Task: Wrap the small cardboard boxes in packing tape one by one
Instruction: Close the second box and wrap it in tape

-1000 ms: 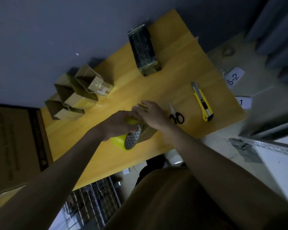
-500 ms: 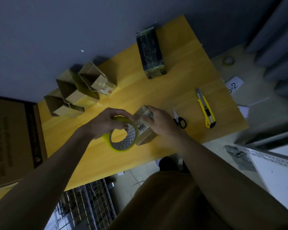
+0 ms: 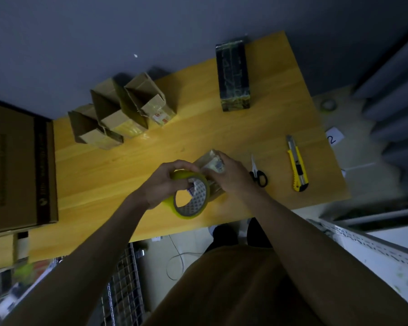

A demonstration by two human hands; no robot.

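Near the middle of the frame, the left hand [image 3: 160, 184] grips a yellow tape roll [image 3: 191, 196], fingers curled over its rim. The right hand [image 3: 231, 177] holds a small box [image 3: 210, 162] beside the roll, fingers wrapped around it. Three more boxes [image 3: 120, 111] sit at the upper left of the wooden table [image 3: 198, 132]. Scissors [image 3: 257, 172] lie just right of the hands.

Packing station in a dim storeroom: wooden table [image 3: 222, 137] against a grey wall, bearing cardboard boxes [image 3: 118, 116], scissors [image 3: 257, 174] and utility knife [image 3: 296, 167]; wire rack [image 3: 123, 290] below.
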